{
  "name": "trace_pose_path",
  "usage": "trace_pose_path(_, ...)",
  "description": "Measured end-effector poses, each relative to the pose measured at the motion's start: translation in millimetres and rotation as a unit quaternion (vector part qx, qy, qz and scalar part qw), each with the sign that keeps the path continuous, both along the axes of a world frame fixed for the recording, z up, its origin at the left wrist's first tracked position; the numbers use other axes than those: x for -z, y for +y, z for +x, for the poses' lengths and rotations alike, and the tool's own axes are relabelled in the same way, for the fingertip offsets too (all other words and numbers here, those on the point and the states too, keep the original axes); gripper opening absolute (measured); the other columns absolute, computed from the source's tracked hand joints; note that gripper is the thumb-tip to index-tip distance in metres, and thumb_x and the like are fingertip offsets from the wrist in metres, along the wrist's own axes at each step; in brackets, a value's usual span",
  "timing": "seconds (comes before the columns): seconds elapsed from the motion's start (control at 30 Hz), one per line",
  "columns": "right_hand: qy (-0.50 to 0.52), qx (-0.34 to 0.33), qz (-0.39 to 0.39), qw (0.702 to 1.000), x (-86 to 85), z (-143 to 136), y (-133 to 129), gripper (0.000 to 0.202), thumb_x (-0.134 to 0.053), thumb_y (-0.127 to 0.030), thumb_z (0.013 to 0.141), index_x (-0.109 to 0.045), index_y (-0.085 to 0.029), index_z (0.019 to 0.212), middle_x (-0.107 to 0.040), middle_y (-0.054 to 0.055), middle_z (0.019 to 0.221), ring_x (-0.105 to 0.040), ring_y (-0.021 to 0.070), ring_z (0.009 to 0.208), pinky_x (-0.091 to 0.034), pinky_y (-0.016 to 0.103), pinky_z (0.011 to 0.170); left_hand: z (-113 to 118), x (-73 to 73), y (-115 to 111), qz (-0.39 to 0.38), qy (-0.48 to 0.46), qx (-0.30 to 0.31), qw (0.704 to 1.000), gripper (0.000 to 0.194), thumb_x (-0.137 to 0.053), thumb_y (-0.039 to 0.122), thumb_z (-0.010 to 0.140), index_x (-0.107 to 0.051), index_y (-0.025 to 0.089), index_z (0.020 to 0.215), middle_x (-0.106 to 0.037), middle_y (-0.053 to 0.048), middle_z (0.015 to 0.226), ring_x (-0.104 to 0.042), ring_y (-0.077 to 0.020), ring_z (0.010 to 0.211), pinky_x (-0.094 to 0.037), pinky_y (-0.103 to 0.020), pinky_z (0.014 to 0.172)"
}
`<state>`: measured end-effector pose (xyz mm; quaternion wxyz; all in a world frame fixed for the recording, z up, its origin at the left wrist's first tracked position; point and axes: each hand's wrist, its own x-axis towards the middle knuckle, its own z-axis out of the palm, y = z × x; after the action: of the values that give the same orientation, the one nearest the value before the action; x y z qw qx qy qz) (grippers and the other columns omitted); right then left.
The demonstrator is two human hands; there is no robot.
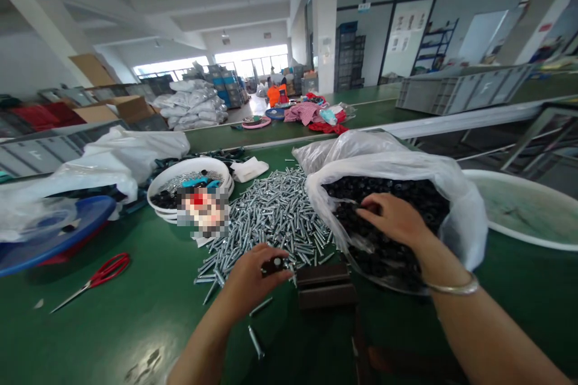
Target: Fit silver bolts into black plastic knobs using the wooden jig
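My left hand [255, 277] is closed around a small dark part with a round metal tip, at the near edge of a heap of silver screws [284, 210]. To the right, my right hand [395, 216] reaches into a clear plastic bag [469, 210] of small black parts [406, 264]. Its thumb and fingers are pinched together, and whatever they hold is too small to name. Between the hands, a dark brown grooved block [326, 286] rests on the green table [158, 319]. Two loose screws lie left of the block.
Red-handled scissors [108, 269] and a blue tray [85, 228] lie left. A white bowl [156, 177] holds small parts behind the left hand. A white round tray [533, 207] sits right. Cloths [304, 113] and a grey crate [465, 90] stand beyond.
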<state>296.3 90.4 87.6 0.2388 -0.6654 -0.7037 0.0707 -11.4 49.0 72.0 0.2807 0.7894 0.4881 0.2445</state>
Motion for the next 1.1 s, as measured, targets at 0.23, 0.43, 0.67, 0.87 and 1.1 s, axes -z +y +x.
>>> trace_pose_path(0.23, -0.169, 0.136, -0.163, 0.963, 32.8, 73.9, 20.9, 0.031, -0.055, -0.020, 0.071, -0.067, -0.025, 0.099, -0.062, 0.012, 0.106, -0.060, 0.0309, 0.090, -0.047, 0.036, 0.065, 12.3, 31.2, -23.1, -0.083, -0.118, -0.046, 0.988, 0.030, -0.074, 0.032, 0.061, -0.063, 0.018, 0.085, -0.058, -0.003, 0.086, -0.055, -0.0143, 0.070, -0.045, -0.024, 0.060)
trace_pose_path(0.43, -0.176, 0.146, -0.152, 0.961, 35.9, 74.3, 22.0, 0.027, -0.052, -0.019, 0.074, -0.065, -0.022, 0.098, -0.063, 0.012, 0.102, -0.061, 0.0276, 0.088, -0.046, 0.033, 0.066, 34.0, 34.8, -30.3, -0.043, -0.150, -0.105, 0.982, 0.027, -0.074, 0.034, 0.061, -0.067, 0.021, 0.083, -0.048, -0.003, 0.087, -0.048, -0.0132, 0.071, -0.044, -0.024, 0.061)
trace_pose_path(0.67, -0.179, 0.136, -0.121, 0.967, 41.1, 69.7, 20.8, 0.029, -0.052, -0.039, 0.075, -0.065, -0.024, 0.097, -0.061, 0.012, 0.102, -0.060, 0.0304, 0.088, -0.046, 0.037, 0.063, 21.3, 25.5, -29.9, -0.111, -0.112, -0.028, 0.987, 0.038, -0.068, 0.033, 0.069, -0.063, 0.022, 0.105, -0.055, 0.001, 0.075, -0.048, -0.0109, 0.062, -0.039, -0.022, 0.058)
trace_pose_path(0.87, -0.172, 0.151, -0.057, 0.972, 33.3, 59.4, 20.9, 0.023, -0.047, -0.031, 0.079, -0.066, -0.018, 0.084, -0.063, 0.013, 0.094, -0.059, 0.0292, 0.087, -0.045, 0.038, 0.066, 38.4, 20.9, -31.7, -0.080, -0.058, -0.037, 0.994, 0.025, -0.061, 0.031, 0.074, -0.064, 0.022, 0.096, -0.057, 0.002, 0.067, -0.049, -0.0117, 0.059, -0.036, -0.022, 0.056)
trace_pose_path(1.1, 0.120, -0.227, 0.009, 0.966, 9.1, -24.5, -12.7, 0.019, -0.060, -0.035, 0.077, -0.062, -0.020, 0.087, -0.066, 0.002, 0.079, -0.059, 0.0145, 0.068, -0.046, 0.025, 0.063, 48.3, 7.6, -18.2, -0.119, -0.175, -0.016, 0.977, 0.041, -0.059, 0.038, 0.076, -0.057, 0.019, 0.113, -0.061, -0.003, 0.089, -0.050, -0.0113, 0.066, -0.040, -0.022, 0.057)
